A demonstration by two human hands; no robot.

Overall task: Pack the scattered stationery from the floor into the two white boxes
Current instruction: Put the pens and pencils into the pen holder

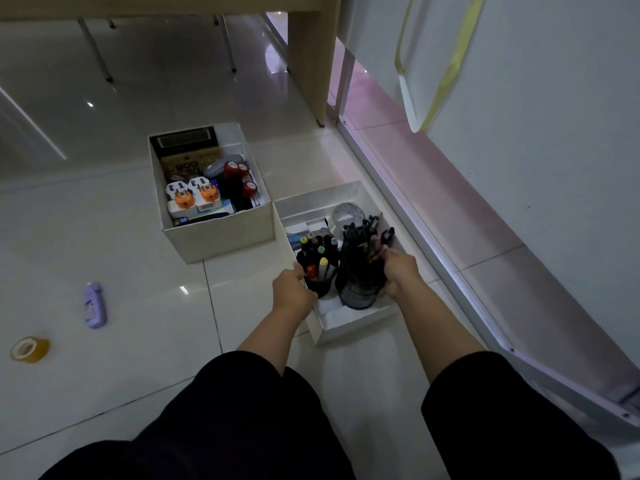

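Two white boxes stand side by side on the tiled floor. The left box (221, 237) holds a calculator, plugs, a mouse and red-capped items. The right box (349, 329) holds a black cup of coloured markers (317, 268) and a black mesh holder of pens (362, 271), with a protractor behind them. My left hand (292, 289) grips the marker cup from the left. My right hand (400, 271) grips the pen holder from the right. On the floor at the left lie a purple correction tape (94, 305) and a roll of clear tape (29, 348).
A white wall panel with a metal rail (450, 258) runs close along the right of the boxes. A wooden desk leg (311, 60) stands behind them, and thin metal chair legs (95, 50) at the far left. My dark-clothed knees fill the bottom.
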